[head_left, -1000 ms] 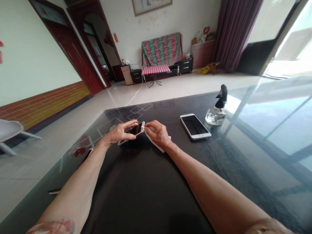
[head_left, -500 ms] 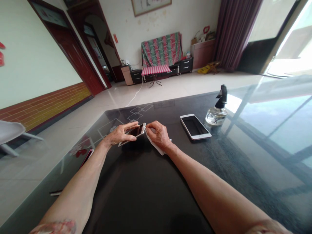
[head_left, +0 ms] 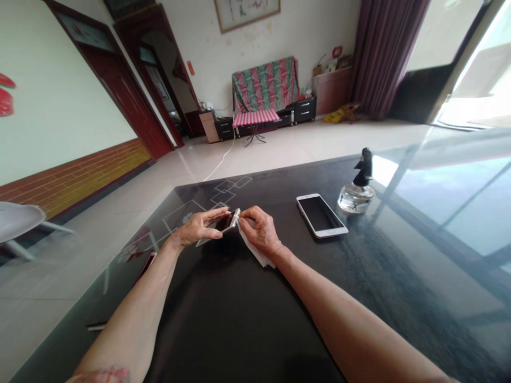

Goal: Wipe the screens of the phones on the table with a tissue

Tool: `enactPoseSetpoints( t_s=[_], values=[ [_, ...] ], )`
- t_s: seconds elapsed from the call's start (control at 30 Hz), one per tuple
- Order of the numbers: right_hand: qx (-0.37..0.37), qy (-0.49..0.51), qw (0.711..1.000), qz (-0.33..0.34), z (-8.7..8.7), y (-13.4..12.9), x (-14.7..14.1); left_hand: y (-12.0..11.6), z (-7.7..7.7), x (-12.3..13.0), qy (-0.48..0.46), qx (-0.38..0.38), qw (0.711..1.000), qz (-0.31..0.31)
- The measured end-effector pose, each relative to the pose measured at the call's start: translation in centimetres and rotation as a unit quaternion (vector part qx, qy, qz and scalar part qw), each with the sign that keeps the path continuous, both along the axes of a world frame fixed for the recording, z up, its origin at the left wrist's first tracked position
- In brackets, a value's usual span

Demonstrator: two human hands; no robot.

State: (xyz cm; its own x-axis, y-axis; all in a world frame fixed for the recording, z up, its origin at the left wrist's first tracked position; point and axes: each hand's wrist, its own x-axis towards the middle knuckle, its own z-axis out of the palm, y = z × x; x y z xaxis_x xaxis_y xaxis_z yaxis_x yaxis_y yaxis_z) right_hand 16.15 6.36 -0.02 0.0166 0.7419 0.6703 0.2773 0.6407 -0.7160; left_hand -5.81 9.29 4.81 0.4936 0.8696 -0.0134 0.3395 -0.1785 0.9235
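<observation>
Head view, forward and down over the dark, glossy bench (head_left: 223, 324). Left grip (head_left: 203, 229): thumb along the near edge, fingers along the far one, parted by the width of the held phone (head_left: 228, 222) and closed on it. Phone is slim, dark-screened, with a pale rim; held tilted, its right end raised, above the bench between my two hands. Part of it is hidden by my fingers.

Right grip (head_left: 260, 230): fingers curled in, thumb and fingertips pinched on white cloth or tissue (head_left: 261, 258) at the phone's raised end. Rest of the white piece trails below my palm toward the bench, edge ragged.

Right of my hands, second phone (head_left: 322, 215) lies flat, dark screen up, white border. Just beyond it stands a clear spray bottle (head_left: 356, 198), black head, colourless contents. Dark marks on its side; too small to read. No brand legible on either phone. Beside my left forearm, a pink-edged object (head_left: 147, 266), partly hidden; nearer me, a thin dark-and-light object (head_left: 96, 326), also partly covered. Pale line squares and a floral pattern decorate the bench's far left.
</observation>
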Motion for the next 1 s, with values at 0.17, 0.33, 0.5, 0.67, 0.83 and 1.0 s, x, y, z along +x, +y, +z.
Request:
enactPoseSetpoints(
  t_s=[0.17, 0.33, 0.5, 0.67, 0.83, 1.0],
  values=[
    [0.007, 0.013, 1.0, 0.0, -0.3, 0.0, -0.2, 0.1, -0.1, -0.1, -0.039, -0.028, 0.999, -0.001],
    [0.022, -0.001, 1.0, 0.011, 0.2, -0.6, -0.6, 0.1, -0.1, -0.4, -0.058, -0.037, 0.998, 0.0],
    [0.026, -0.026, 0.999, 0.015, 0.4, -0.8, -0.7, 0.1, -0.3, -0.7, -0.079, -0.042, 0.996, 0.01],
    [0.029, -0.03, 0.999, 0.008, 0.4, -0.8, -0.6, 0.0, -0.1, -0.5, -0.06, -0.042, 0.997, 0.007],
    [0.042, -0.024, 0.999, 0.003, 0.4, -0.9, -0.6, 0.1, -0.3, -0.2, -0.077, -0.031, 0.997, -0.001],
    [0.062, -0.016, 0.998, 0.0, 0.3, -0.9, -0.7, 0.6, -1.1, -0.5, -0.12, -0.045, 0.992, -0.007]
  ],
)
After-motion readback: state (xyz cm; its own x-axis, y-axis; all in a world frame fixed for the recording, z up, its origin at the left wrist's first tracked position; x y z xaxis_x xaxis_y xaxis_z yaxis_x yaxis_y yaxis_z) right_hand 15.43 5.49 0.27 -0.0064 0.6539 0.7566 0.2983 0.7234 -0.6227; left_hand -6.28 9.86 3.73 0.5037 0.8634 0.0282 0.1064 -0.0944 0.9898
